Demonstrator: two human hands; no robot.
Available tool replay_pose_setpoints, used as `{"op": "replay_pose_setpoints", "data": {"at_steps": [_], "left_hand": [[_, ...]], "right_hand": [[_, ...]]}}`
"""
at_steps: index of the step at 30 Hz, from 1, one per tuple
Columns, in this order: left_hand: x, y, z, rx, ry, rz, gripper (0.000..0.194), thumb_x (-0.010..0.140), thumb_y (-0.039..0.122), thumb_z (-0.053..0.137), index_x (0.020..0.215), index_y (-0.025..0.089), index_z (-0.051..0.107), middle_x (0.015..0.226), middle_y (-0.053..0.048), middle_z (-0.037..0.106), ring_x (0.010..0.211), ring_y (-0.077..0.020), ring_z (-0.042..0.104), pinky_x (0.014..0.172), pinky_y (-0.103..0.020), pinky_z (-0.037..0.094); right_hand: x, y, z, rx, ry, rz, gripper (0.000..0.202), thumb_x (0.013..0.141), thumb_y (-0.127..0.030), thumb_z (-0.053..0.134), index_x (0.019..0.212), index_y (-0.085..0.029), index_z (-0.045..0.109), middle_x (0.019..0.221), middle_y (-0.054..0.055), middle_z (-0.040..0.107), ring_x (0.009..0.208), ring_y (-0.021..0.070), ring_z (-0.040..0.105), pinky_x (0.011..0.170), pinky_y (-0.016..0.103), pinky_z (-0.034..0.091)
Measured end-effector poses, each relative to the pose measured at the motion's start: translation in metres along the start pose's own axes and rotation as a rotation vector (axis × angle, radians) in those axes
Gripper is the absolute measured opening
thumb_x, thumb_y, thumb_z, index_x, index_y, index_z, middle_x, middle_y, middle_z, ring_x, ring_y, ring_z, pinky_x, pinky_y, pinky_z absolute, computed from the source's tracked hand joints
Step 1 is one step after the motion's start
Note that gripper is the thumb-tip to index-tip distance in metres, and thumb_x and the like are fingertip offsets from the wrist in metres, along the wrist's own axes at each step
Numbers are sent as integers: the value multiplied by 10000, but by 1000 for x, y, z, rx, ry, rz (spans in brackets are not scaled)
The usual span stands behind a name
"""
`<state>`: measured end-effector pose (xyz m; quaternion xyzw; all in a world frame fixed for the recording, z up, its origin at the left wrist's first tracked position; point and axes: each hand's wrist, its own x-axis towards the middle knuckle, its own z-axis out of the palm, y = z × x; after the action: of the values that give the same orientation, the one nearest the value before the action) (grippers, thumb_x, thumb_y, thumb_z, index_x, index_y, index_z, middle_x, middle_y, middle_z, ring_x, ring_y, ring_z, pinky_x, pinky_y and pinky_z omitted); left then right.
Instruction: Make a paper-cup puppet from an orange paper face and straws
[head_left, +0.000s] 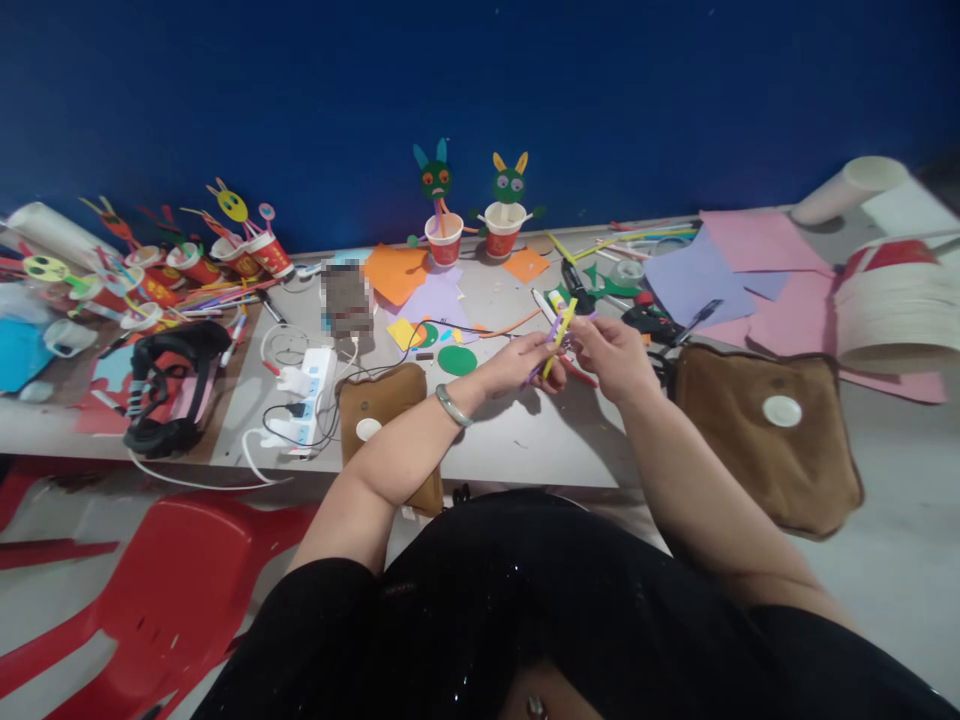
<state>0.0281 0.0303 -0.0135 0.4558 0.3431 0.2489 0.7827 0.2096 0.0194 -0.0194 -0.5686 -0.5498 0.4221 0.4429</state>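
Left hand pinches yellow and purple strips; light grip advisable against creasing, right hand working close at 3 o'clock, its fingers narrow, contents unclear.

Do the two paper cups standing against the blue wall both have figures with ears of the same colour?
No, the figure in the left cup has blue ears, while the right one's ears are yellow.

The red chair is cut off; the pixelated object unreadable.
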Motion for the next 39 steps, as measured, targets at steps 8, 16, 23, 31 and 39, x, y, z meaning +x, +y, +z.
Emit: {"op": "replay_pose_setpoints", "data": {"at_steps": [8, 16, 23, 31, 39], "left_hand": [[-1, -3, 0, 59, -152, -48, 404, 1060, 560, 713, 1029, 181, 579, 703, -19, 735, 634, -140, 694, 718, -295, 538], [5, -11, -2, 65, -236, -77, 340, 1137, 379, 597, 935, 125, 698, 797, -88, 785, 703, -135, 725, 809, -304, 586], [3, -12, -7, -35, -224, -74, 196, 1128, 298, 616, 1136, 129, 716, 990, -133, 839, 826, -164, 789, 878, -341, 617], [-2, -8, -10, -14, -293, -102, 179, 1095, 226, 608, 1147, 131, 751, 1004, -125, 839, 871, -171, 794, 854, -333, 634], [-4, -5, -8, 15, -321, -117, 147, 1105, 208, 584, 1060, 129, 698, 967, -130, 843, 771, -156, 783, 789, -319, 611]], "right_hand": [[5, -12, -4, 143, -127, 150, 590, 735, -727, 956, 834, -197, 716, 587, -22, 556, 492, 97, 455, 444, 231, 333], [-1, -21, -5, 38, -234, 82, 505, 740, -614, 940, 918, -163, 800, 611, -2, 594, 522, 114, 478, 483, 266, 388], [7, -22, -18, 5, -335, 99, 501, 731, -640, 953, 879, -176, 834, 712, 53, 721, 617, 157, 591, 547, 288, 473], [14, -18, -27, -55, -396, 149, 622, 677, -666, 985, 1027, -164, 871, 627, 18, 648, 569, 151, 551, 529, 291, 416], [14, -25, -17, 8, -487, 117, 550, 650, -599, 1016, 965, -187, 834, 610, -9, 684, 491, 135, 573, 479, 258, 433]]}}
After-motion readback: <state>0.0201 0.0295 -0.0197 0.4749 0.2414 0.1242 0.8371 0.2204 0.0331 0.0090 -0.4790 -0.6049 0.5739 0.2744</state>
